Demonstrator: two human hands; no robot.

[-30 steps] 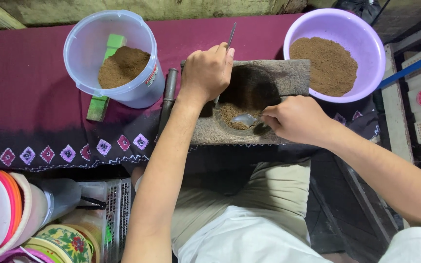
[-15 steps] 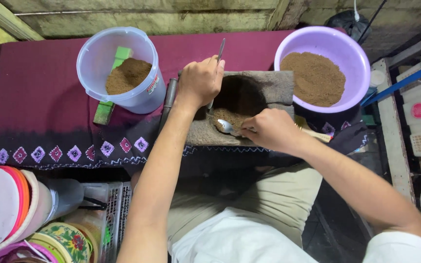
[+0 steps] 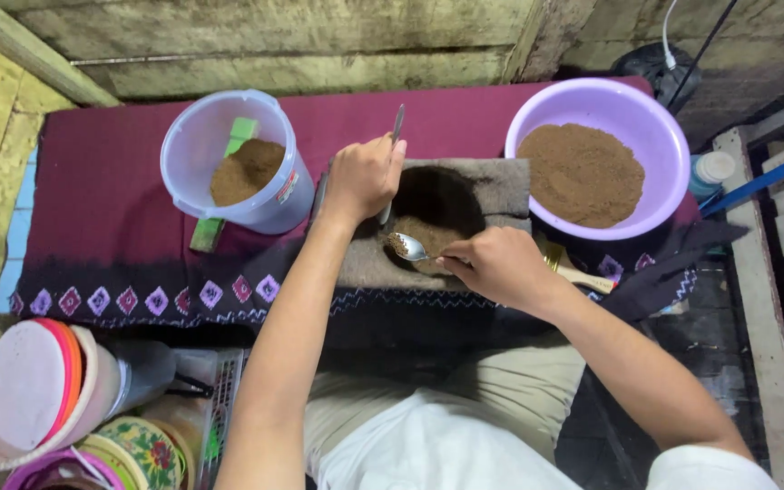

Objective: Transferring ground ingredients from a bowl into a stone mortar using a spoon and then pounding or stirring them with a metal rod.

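Note:
My right hand [image 3: 492,263] grips a metal spoon [image 3: 407,246] loaded with brown powder, at the lower left edge of the hollow in a grey stone block [image 3: 501,191]. More brown powder [image 3: 437,234] lies in that hollow. My left hand [image 3: 362,176] is closed around a thin metal tool [image 3: 396,127] whose tip points up and away, at the hollow's left rim. A clear plastic bucket [image 3: 194,145] with brown powder stands to the left. A purple basin [image 3: 673,154] of brown powder sits to the right.
A maroon patterned cloth [image 3: 93,209] covers the low table. A green block [image 3: 207,234] lies under the bucket. A dark rod lies left of the stone. A brush handle [image 3: 583,272] pokes out beside my right wrist. Stacked plastic containers [image 3: 38,390] crowd the lower left.
The spoon has come up from the hollow with powder on it and shifted left. The view has tilted, so everything sits lower in the picture.

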